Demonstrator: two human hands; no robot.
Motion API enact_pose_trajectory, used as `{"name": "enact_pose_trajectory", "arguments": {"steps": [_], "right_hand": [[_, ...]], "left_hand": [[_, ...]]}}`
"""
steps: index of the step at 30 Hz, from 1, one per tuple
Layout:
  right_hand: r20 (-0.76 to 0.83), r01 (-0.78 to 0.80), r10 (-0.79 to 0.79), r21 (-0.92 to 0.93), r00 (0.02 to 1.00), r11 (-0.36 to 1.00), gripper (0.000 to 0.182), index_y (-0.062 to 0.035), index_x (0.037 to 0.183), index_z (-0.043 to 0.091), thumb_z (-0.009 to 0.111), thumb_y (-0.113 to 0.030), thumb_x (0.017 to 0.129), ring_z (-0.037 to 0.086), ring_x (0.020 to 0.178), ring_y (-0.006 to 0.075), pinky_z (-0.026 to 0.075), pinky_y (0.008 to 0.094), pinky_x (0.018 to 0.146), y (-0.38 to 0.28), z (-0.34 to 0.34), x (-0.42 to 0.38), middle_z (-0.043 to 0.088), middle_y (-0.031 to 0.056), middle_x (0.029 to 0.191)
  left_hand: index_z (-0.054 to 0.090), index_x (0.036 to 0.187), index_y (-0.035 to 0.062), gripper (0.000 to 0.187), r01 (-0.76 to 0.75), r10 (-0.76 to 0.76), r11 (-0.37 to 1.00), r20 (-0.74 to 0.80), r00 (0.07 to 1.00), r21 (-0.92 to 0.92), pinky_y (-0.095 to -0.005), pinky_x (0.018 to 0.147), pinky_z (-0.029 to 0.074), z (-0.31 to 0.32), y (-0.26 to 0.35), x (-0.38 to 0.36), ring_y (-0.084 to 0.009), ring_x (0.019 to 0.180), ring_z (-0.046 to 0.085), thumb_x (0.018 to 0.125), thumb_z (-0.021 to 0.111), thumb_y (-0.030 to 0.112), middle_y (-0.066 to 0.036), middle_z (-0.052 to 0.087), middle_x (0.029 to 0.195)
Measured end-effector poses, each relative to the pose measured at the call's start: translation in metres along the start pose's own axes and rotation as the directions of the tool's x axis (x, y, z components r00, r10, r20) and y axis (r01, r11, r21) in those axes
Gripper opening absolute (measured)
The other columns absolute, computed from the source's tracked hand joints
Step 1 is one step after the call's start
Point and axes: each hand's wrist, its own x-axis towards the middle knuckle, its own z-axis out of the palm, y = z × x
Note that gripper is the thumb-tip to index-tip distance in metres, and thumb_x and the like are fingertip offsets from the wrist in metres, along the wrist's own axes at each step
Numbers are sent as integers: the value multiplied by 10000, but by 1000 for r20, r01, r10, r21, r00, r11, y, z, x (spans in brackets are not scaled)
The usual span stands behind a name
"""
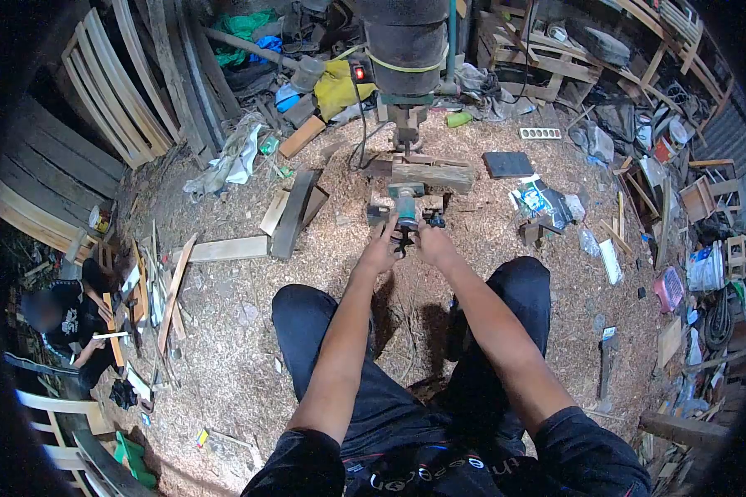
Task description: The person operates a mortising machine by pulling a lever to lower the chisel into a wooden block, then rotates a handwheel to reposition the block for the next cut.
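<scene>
A green-and-metal vise point(405, 207) stands low in front of me, with a dark star-shaped handle point(403, 240) at its near end. My left hand point(378, 252) is closed at the left side of this end, its fingers pointing forward along the metal. On the opposite side, my right hand point(434, 244) curls in at the vise, close by the handle; its fingertips are partly hidden. Just beyond lies a rough wooden block point(433, 176) under the chuck point(406, 132) of a drill press point(404, 54).
Wood shavings cover the ground point(506, 224). Planks point(294, 215) lie to the left, and a dark flat block point(508, 164) to the right. A power strip point(540, 133) sits further back. At the far left, another person point(75, 323) sits among wood pieces.
</scene>
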Motion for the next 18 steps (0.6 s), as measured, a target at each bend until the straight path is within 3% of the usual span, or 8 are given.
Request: {"name": "enact_pose_trajectory", "arguments": {"steps": [2, 5, 8, 11, 14, 18], "right_hand": [[13, 7, -7, -1, 1000, 1000, 521, 50, 1307, 469, 633, -126, 844, 665, 920, 447, 543, 518, 821, 0, -6, -6, 669, 302, 976], [-76, 46, -39, 99, 996, 994, 617, 31, 1380, 433, 642, -122, 821, 662, 920, 459, 541, 523, 820, 2, -5, -12, 668, 301, 964], [-45, 61, -58, 84, 997, 995, 660, 13, 1422, 414, 639, -125, 817, 664, 907, 456, 541, 527, 813, 8, -6, -12, 672, 295, 955], [-5, 55, -55, 131, 998, 990, 631, 11, 1407, 445, 621, -124, 816, 666, 892, 451, 540, 520, 801, 7, -14, -14, 673, 296, 941], [25, 45, -52, 216, 998, 975, 508, 17, 1236, 529, 692, -163, 789, 676, 905, 442, 541, 510, 771, 6, -21, -14, 690, 273, 953], [-11, 105, -105, 225, 994, 969, 602, -21, 1401, 505, 552, -65, 802, 668, 893, 446, 537, 495, 776, 13, -24, -13, 672, 293, 952]], "left_hand": [[96, 1571, 427, 1132, -55, 55, 998, 45, 997, -18, -461, 1085, 449, -9, -5, -1, -434, 1369, 428, 761, 830, 135, -251, 287, 1573], [134, 1566, 411, 1123, -49, 50, 998, 40, 998, -25, -492, 1062, 464, -13, -2, -3, -431, 1323, 481, 739, 856, 178, -225, 360, 1522], [210, 1551, 357, 1084, 34, -32, 999, -67, 997, 28, -524, 1012, 489, -4, 10, -5, -422, 1252, 542, 707, 883, 261, -183, 426, 1446], [300, 1510, 222, 1042, 33, -26, 994, -70, 997, 100, -475, 1003, 494, -16, 21, -8, -402, 1258, 531, 666, 908, 281, -178, 490, 1385], [333, 1470, 200, 1044, 30, -15, 984, -82, 996, 177, -505, 971, 498, -18, 22, -5, -397, 1235, 545, 626, 915, 400, -173, 492, 1371], [329, 1455, 183, 1103, 66, -38, 977, -139, 989, 202, -545, 976, 476, -5, 28, 1, -377, 1251, 533, 575, 919, 489, -168, 477, 1357]]}}
